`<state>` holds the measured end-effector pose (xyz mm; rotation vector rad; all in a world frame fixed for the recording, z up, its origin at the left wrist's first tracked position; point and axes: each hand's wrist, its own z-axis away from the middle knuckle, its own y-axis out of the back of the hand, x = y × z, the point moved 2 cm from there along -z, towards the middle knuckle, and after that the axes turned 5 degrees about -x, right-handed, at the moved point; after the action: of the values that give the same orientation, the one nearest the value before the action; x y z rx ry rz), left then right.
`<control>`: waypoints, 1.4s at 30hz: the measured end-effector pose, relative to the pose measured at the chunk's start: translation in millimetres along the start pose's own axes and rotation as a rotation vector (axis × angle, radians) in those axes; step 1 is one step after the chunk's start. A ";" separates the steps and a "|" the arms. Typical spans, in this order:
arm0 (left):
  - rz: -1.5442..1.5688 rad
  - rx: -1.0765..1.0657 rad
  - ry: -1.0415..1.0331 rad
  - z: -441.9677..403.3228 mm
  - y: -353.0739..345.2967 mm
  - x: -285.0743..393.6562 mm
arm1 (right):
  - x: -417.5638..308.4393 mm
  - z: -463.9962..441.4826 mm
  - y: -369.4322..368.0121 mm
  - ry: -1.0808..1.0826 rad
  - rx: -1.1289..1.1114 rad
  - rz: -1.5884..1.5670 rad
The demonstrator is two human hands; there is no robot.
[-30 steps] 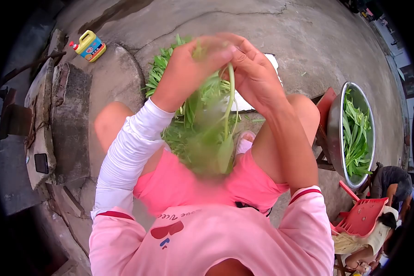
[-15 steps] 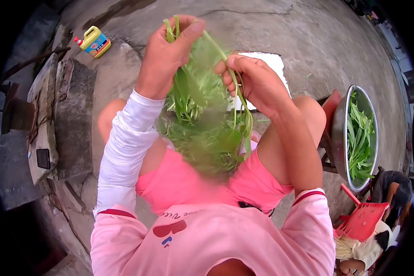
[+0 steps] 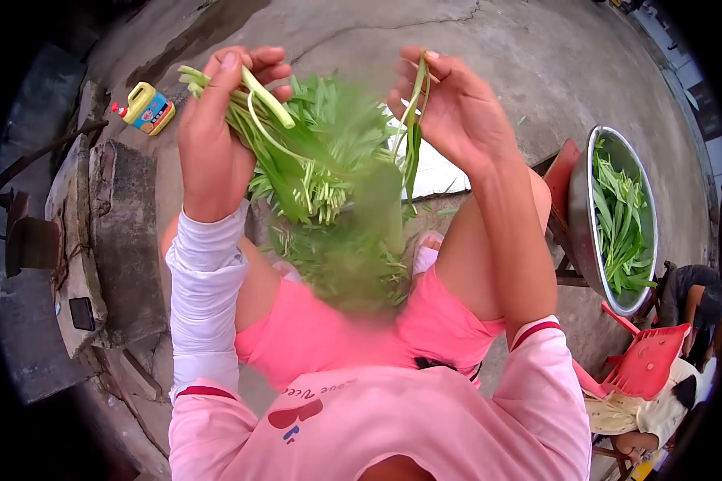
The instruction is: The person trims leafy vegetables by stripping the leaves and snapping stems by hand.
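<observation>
Several pale green stems with long leaves, looking like water spinach, rest in my left hand, thumb pressed over them and the other fingers partly curled. A thin stem with a narrow leaf is pinched between the thumb and fingertips of my right hand. The two hands are apart, raised above my knees. Beneath them lies a bunch of greens with its cut stem ends toward me. Loose green scraps cover the ground between my feet, partly smeared by a blur.
A metal basin of greens stands to the right on a wooden support. Beyond my right knee lies a white board. A yellow jug and a phone are at the left. Lower right, a person sits by a red plastic chair.
My hands have moved apart: the left went left and lower, the right went up. The long stem that spanned both is now parted, with a piece in each hand.
</observation>
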<state>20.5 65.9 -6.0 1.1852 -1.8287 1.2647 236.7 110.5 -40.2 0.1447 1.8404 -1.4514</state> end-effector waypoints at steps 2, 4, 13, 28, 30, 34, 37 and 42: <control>0.202 -0.082 0.268 -0.5 6.8 -21.4 | 4.2 3.8 -3.0 -0.051 0.015 0.105; 0.097 -0.211 0.422 1.2 13.0 -33.8 | 7.8 7.4 -5.1 -0.075 0.028 0.210; -0.746 -0.385 0.219 25.5 -33.9 -53.8 | 28.7 3.8 0.9 -0.032 0.190 0.470; -0.044 -0.248 0.705 13.1 -1.2 -61.5 | 20.2 10.5 -3.6 -0.057 0.074 0.704; -0.078 -0.264 0.715 13.0 -0.4 -59.9 | 19.7 10.2 -1.9 -0.056 0.064 0.736; -0.105 -0.290 0.698 12.4 0.3 -58.2 | 17.4 9.4 1.3 -0.089 0.066 0.669; -0.191 -0.272 0.672 10.9 -6.3 -45.7 | 16.6 9.2 1.4 -0.108 0.062 0.599; -0.325 -0.328 0.653 9.8 -4.9 -43.6 | 18.5 9.0 2.6 -0.111 0.060 0.528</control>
<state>42.9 70.3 -44.7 0.7297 -1.2374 0.9634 229.6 96.9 -54.2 0.5277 1.5175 -1.1156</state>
